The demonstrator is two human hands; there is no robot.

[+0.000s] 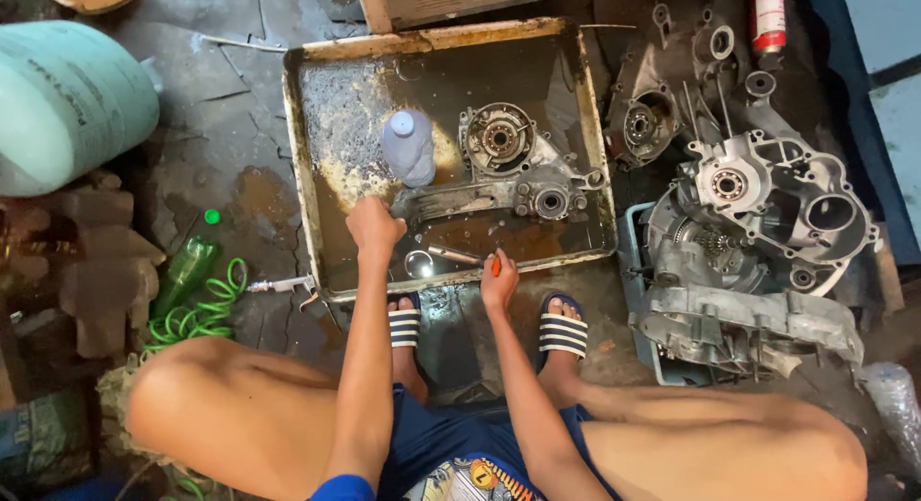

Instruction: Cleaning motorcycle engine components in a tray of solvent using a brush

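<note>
**K:** Knees and blue shorts fill the bottom edge, striped sandals (563, 330) just beyond. Person squats in front of a rusty metal wash tray (305, 175) holding dirty brown liquid.

**M:** Hands?

**K:** Left hand (372, 226) is over the tray's near-left part, fingers curled down, touching the near end of the engine crankcase half (508, 170). Can't tell if it actually grips it. Right hand (499, 280) sits at the tray's front rim, closed around a small orange-handled tool (495, 266); only the handle tip shows.

**M:** Casing condition?

**K:** Grey cast aluminium, oily, wet. Round bearing housing with a bolt ring at the far end, a smaller bore to the right, a flat arm running toward the left hand. Long axis goes roughly left-right across the tray, tilted slightly; open face up.

**M:** Anything else in the tray?

**K:** Plastic bottle (409, 146) with a pale cap, standing just left of the casing. Metal rod (453, 254) and a small round ring (418, 263) lie in the liquid between the hands.

**M:** Outside it?

**K:** Left: pale green gas cylinder (67, 103), green bottle (184, 271), coiled green hose (206, 309). Right: more crankcase parts (767, 213) stacked on the floor, red canister (767, 16) at the top.
</note>
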